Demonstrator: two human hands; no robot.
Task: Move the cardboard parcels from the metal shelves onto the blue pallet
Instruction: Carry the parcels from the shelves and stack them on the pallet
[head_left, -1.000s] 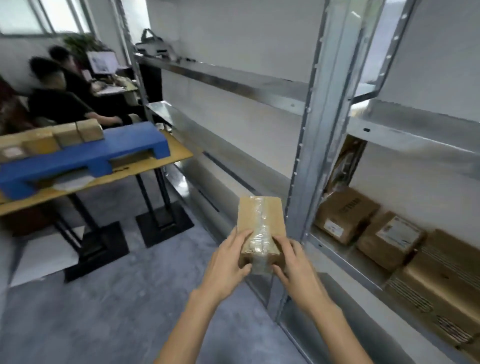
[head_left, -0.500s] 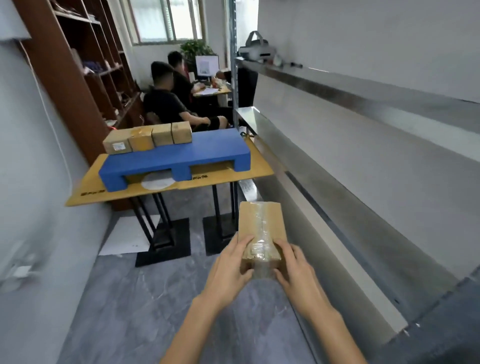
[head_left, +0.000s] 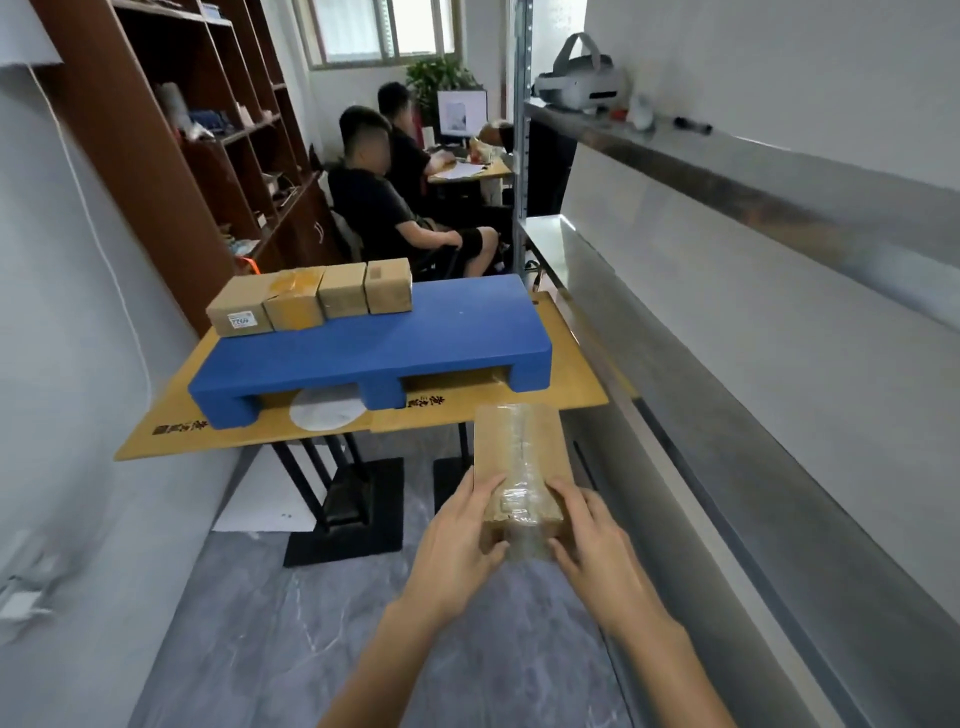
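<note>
I hold a small cardboard parcel wrapped in clear tape out in front of me, above the floor. My left hand grips its near left end and my right hand grips its near right end. Ahead lies the blue pallet on a yellow table. Several cardboard parcels stand in a row along the pallet's far left edge. The metal shelves run along my right side.
A brown wooden bookcase stands at the left behind the table. Two seated people work at a desk beyond the pallet. A white headset rests on the upper metal shelf. A white sheet lies on the grey floor by the table's black stands.
My view has swung left from the shelves toward the pallet, which is now nearer and more central. Both hands keep the same hold on the parcel.
</note>
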